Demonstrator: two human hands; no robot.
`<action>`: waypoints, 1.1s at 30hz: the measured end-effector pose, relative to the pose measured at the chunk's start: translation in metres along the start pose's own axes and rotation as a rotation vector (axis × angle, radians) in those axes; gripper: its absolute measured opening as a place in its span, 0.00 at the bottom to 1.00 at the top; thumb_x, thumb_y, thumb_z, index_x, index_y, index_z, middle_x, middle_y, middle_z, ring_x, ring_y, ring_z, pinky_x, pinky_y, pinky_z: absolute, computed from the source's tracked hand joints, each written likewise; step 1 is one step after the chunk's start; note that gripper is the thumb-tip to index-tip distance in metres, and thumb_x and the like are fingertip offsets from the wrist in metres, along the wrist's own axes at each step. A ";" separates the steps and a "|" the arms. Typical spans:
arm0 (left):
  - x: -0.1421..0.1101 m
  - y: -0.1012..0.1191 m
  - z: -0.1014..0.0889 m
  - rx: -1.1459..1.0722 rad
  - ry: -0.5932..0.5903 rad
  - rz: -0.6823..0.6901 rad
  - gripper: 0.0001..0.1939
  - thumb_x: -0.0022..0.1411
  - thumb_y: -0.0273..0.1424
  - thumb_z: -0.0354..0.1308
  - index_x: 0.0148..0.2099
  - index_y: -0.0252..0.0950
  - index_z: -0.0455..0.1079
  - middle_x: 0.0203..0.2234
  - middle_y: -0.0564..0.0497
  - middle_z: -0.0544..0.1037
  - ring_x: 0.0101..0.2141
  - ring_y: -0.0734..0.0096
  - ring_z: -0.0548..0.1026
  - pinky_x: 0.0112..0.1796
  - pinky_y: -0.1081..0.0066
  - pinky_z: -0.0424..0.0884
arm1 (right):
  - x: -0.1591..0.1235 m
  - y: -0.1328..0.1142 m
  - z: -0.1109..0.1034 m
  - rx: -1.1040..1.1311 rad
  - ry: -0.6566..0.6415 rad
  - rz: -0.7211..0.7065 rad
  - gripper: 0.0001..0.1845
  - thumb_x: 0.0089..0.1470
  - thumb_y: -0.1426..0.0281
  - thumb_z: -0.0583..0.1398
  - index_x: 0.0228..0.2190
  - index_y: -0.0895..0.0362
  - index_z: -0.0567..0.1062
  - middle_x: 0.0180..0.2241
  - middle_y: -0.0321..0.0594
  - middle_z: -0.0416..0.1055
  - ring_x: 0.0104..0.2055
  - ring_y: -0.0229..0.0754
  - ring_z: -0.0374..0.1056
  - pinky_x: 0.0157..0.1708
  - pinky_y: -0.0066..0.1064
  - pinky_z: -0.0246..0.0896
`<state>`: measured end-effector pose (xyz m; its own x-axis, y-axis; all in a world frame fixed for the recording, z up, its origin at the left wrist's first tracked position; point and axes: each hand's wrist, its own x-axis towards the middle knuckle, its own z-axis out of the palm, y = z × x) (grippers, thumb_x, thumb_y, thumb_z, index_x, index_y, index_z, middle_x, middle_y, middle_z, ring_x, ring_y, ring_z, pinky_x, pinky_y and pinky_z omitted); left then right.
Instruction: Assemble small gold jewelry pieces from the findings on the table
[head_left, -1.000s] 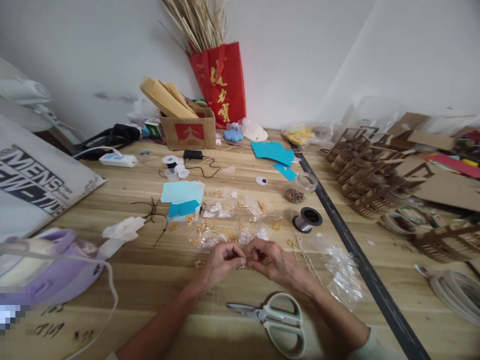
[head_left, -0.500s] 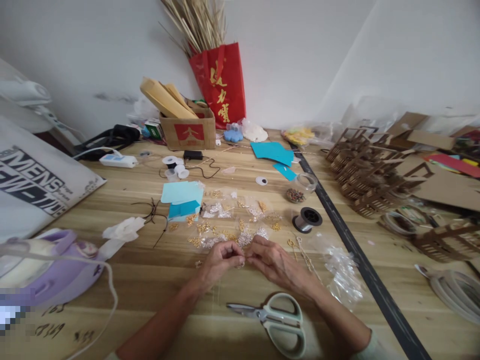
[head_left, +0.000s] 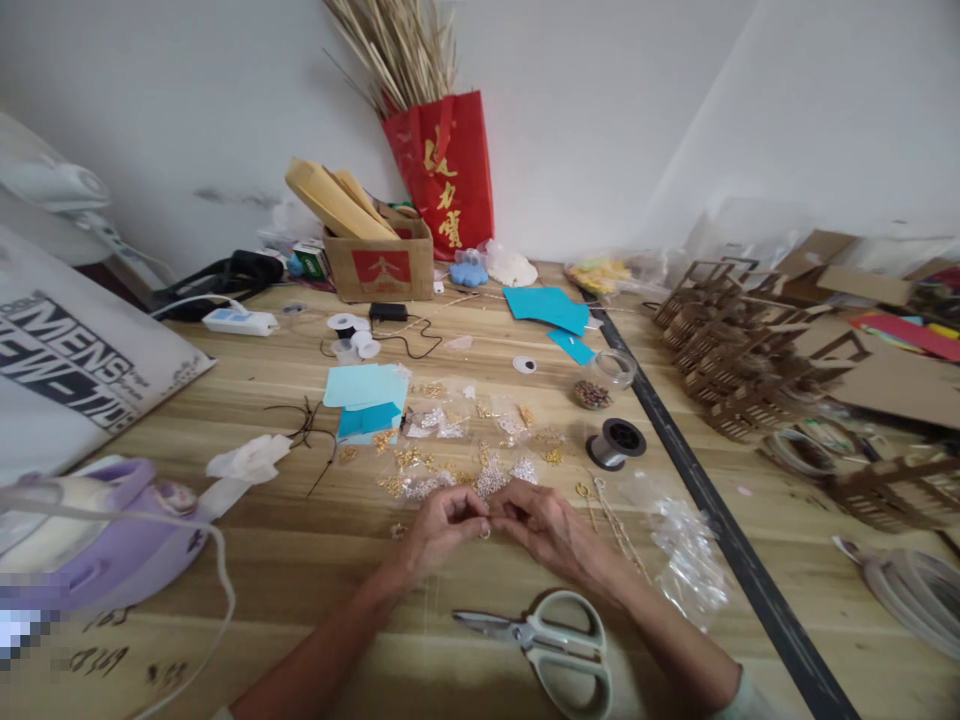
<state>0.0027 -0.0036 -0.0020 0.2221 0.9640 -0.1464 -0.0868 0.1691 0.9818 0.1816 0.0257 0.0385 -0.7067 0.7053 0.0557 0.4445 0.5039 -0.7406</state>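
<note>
My left hand (head_left: 444,527) is closed in a pinch, its thumb and forefinger meeting my right hand (head_left: 541,520) over the middle of the table. Both sets of fingertips close on something tiny; a small pale ring-like piece (head_left: 484,533) shows just below them, too small to name surely. Small gold and silver beads or findings (head_left: 491,474) lie in piles and clear bags right beyond the fingers. Nearer my body, scissors with pale green handles (head_left: 566,640) lie below the right wrist. Gold and silver chains (head_left: 615,520) rest to the right of my right hand.
A spool of fine wire (head_left: 615,443) and a jar of beads (head_left: 592,393) stand at the right, with crumpled clear bags (head_left: 686,550) nearer. Blue cards (head_left: 367,385) lie left of the piles. A purple iron (head_left: 112,525) is at far left, brown wooden baskets (head_left: 742,360) at right.
The right fingers have curled in slightly and stay against the left fingertips. The view has shifted a little; the things on the table lie as before.
</note>
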 end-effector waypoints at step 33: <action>-0.001 0.003 -0.001 -0.177 -0.021 -0.015 0.08 0.46 0.24 0.63 0.31 0.33 0.69 0.24 0.53 0.73 0.27 0.75 0.69 0.31 0.74 0.64 | 0.001 0.003 0.006 0.152 0.146 0.113 0.09 0.58 0.68 0.50 0.29 0.57 0.66 0.18 0.28 0.55 0.21 0.32 0.51 0.21 0.23 0.46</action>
<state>0.0012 -0.0042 0.0014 0.2449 0.9568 -0.1569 -0.2520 0.2191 0.9426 0.1788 0.0248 0.0321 -0.5650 0.8233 0.0544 0.4210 0.3444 -0.8392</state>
